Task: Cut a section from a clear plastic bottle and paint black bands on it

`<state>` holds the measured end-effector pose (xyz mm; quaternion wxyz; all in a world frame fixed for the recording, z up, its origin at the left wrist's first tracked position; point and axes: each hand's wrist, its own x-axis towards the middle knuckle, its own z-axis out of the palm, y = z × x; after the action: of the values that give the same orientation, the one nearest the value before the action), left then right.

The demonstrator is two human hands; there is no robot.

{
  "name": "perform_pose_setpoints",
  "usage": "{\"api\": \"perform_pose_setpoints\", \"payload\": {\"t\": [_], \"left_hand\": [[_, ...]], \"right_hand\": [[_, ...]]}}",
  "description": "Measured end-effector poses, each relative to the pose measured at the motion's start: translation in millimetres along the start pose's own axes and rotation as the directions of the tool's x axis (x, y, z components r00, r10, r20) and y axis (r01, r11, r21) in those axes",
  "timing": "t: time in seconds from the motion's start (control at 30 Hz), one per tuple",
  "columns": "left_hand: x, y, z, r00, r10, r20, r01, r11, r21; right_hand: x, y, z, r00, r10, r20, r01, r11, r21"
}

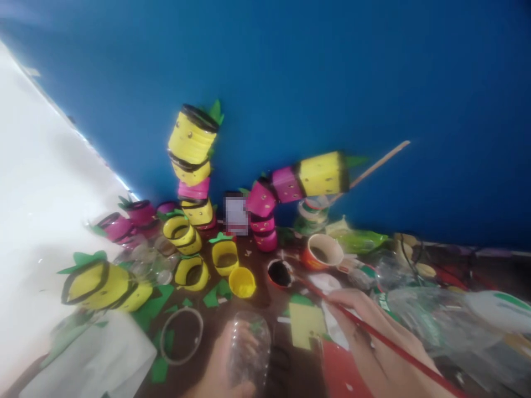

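Observation:
My left hand [224, 354] is wrapped round a clear plastic bottle piece [251, 348] at the bottom centre; its fingers show through the plastic. At the lower right my right hand [369, 331] holds a long red paintbrush [385, 340], which slants up to the left. The brush's tip is at the rim of a small cup of dark paint [280, 273]. Just left of that cup stands a small yellow cup [242, 282]. A clear ring [181, 336] lies left of my left hand.
Yellow and magenta painted containers with green leaves stand stacked against the blue wall [290, 72]; one stack [194, 138] is tall. A red-and-white cup [323, 251] stands behind the paint. Clear bottles [431, 315] crowd the right; green scraps and white paper [95, 359] lie left.

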<state>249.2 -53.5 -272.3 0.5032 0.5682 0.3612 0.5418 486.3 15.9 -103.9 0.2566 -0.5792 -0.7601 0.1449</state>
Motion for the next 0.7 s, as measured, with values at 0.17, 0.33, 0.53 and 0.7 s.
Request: {"api": "perform_pose_setpoints", "payload": {"t": [0.17, 0.33, 0.53, 0.7], "left_hand": [[3.8, 15.4, 0.8, 0.999, -0.043, 0.027, 0.044, 0.999, -0.018], [-4.5, 15.1, -6.2, 0.997, -0.026, -0.078, 0.035, 0.993, 0.114], [-6.0, 11.9, -10.0, 0.994, -0.054, -0.091, 0.068, 0.984, 0.166], [-2.6, 12.3, -8.4, 0.987, -0.109, -0.121, 0.124, 0.983, 0.131]], "right_hand": [[3.2, 1.2, -0.7, 0.999, -0.046, 0.000, 0.046, 0.998, 0.048], [12.6, -2.9, 3.4, 0.996, -0.084, 0.031, 0.081, 0.993, 0.081], [18.0, -6.3, 14.8, 0.998, -0.051, 0.026, 0.049, 0.996, 0.075], [15.9, -6.2, 18.7, 0.998, -0.066, 0.002, 0.066, 0.994, 0.087]]}}
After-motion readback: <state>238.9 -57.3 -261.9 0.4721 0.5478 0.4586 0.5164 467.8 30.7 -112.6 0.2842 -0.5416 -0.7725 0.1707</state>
